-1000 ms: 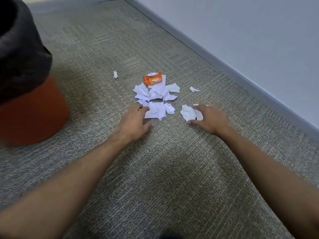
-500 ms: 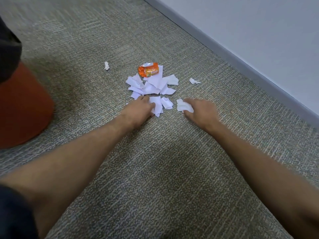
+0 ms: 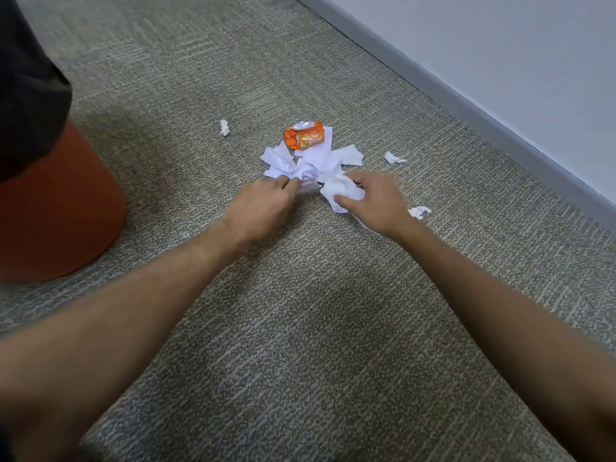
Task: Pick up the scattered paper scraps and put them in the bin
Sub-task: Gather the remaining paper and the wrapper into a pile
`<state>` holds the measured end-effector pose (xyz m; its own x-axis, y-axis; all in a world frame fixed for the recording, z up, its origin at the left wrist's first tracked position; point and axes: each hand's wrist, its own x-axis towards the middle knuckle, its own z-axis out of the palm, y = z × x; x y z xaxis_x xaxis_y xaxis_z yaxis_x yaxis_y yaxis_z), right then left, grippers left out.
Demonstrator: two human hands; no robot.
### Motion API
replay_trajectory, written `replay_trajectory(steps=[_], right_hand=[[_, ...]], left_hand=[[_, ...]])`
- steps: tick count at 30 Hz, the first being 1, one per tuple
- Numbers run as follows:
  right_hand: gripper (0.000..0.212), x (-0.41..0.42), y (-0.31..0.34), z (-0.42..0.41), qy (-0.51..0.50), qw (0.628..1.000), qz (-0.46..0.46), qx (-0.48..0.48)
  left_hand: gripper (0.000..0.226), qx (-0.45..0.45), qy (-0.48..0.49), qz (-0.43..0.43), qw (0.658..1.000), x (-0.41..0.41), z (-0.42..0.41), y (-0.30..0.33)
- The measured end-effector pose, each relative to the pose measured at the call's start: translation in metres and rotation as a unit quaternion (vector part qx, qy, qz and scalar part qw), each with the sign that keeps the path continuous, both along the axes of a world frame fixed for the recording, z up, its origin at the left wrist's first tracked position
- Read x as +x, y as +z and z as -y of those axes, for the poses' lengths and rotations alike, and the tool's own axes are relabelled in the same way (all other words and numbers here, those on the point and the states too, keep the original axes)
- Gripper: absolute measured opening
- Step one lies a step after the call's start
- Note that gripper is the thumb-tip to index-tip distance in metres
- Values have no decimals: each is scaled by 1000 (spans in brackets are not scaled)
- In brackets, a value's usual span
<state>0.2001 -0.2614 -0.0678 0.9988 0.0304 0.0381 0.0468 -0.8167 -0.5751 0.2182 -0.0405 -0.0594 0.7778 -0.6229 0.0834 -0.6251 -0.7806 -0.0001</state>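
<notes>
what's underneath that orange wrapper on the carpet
The orange wrapper rests partly on a white paper scrap at the pile's far edge. Whatever lies directly beneath it is hidden.

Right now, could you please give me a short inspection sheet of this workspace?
Surface: grey carpet, scraps lying on it.
Job's things: white paper scraps pile; three loose scraps; orange bin with black liner at left.
Clutter: orange wrapper on the pile.
Hands: left hand pinches scraps at the pile's edge; right hand grips a crumpled wad.
Cables: nothing seen.
Surroundings: pale wall, grey skirting.
</notes>
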Motion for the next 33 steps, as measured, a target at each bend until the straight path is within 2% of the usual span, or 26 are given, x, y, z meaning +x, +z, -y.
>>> replay_trajectory(steps=[2,4,7,9,12,16,19,22,26,29,33], right_hand=[[43,5,-5,-6,12,994,-39,-105],[37,9,-8,-13,20,978,-45,-200],[28,14,-10,-23,9,966,-30,-258],[19,15,-14,-24,-1,966,-14,-260],[11,14,-11,-22,-27,985,9,-169],[29,12,15,-21,-21,997,31,71],[38,7,49,-33,-10,985,19,173],[45,4,91,-51,-9,978,28,208],[28,11,153,-86,7,973,64,220],[24,20,206,-129,34,964,94,248],[11,29,262,-197,141,947,118,264]], left_hand=[[22,-17,10,14,1000,-1,-2,6],[22,-28,23,23,999,-3,-3,12],[21,-39,38,24,998,-5,-7,16],[22,-47,45,26,998,-5,-11,15],[25,-78,57,36,995,-5,-20,21],[32,-109,58,61,991,-10,-32,37],[32,-146,57,95,983,-16,-43,59],[30,-197,69,142,968,-23,-56,92],[32,-275,109,195,935,-36,-88,151],[39,-335,149,247,897,-44,-129,201],[42,-443,249,240,827,-44,-193,248]])
